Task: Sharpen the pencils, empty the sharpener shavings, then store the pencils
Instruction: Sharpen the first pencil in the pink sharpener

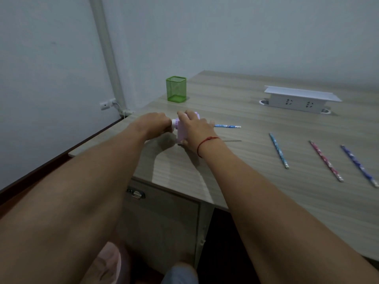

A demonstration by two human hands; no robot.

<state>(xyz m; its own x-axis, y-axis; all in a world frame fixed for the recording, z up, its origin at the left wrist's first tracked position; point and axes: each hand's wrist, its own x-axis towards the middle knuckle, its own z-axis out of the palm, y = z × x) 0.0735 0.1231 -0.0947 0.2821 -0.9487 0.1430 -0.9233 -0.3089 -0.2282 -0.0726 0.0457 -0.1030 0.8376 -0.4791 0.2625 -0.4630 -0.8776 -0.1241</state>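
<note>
Head view, looking down a pair of bare forearms stretched across a wood-grain desk (235,181): a person works a small lilac crank sharpener (182,130) set near the desk's left edge. The right hand (194,128), a thin red cord at its wrist, lies over the sharpener's boxy plastic body, fingers curled on top and thumb at the base, apparently pinning it down so it cannot skid on the smooth laminate. The left hand (158,123) is closed into a fist against the round white-and-lilac fitting on the sharpener's left side, most likely gripping the crank; the handle itself is hidden inside the fist. A blue patterned pencil (227,126) sticks out level from the sharpener's right side, clear of the desk and casting a thin shadow beneath, which suggests the sharpening step is under way.

To the right, well apart from the sharpener, three more slim patterned pencils wait side by side, lying flat and fanned slightly: a light blue pencil (279,151), a pink pencil (326,160) and a dark blue pencil (359,166). Whether their tips are sharpened is too small to tell.

Farther back, a square green mesh pencil holder (176,89) stands upright and looks empty, presumably the storage spot. A white plastic socket box (297,99) with a raised flat lid sits at the desk's far right.
</note>
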